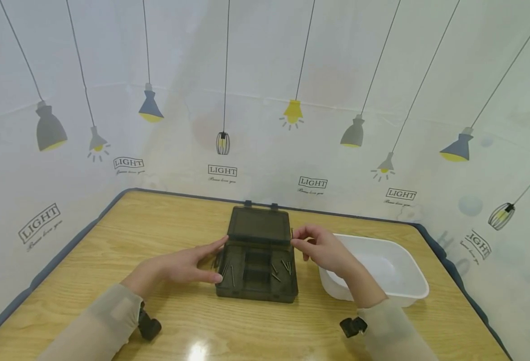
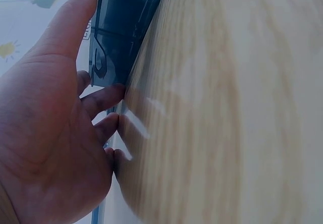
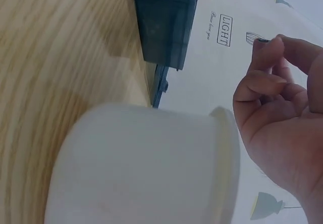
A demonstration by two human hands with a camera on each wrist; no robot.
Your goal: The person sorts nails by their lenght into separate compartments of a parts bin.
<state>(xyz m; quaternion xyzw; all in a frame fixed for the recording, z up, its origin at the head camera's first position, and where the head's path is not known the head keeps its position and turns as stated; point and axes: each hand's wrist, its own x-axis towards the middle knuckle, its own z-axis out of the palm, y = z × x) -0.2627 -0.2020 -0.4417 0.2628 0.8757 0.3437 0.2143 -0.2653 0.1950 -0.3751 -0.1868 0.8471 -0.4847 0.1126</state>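
A dark translucent plastic box [image 1: 257, 293] lies on the table with its lid [image 1: 259, 224] tipped back. Several thin metal screws [image 1: 232, 276] are in its left compartment, and more screws [image 1: 276, 277] are in the right one. My left hand [image 1: 181, 264] steadies the box's left side, thumb on the front left rim and index finger stretched toward the hinge. In the left wrist view, the other fingertips touch the table beside the box. Between thumb and index finger, my right hand [image 1: 321, 248] pinches a small screw [image 1: 292, 233] above the box's right edge; fingers mostly hide it.
A white plastic basin [image 1: 420, 281] stands on the wooden table [image 1: 175, 321] right of the box, partly under my right forearm. Behind the table hangs a pale wall sheet [image 1: 265, 60] printed with lamps.
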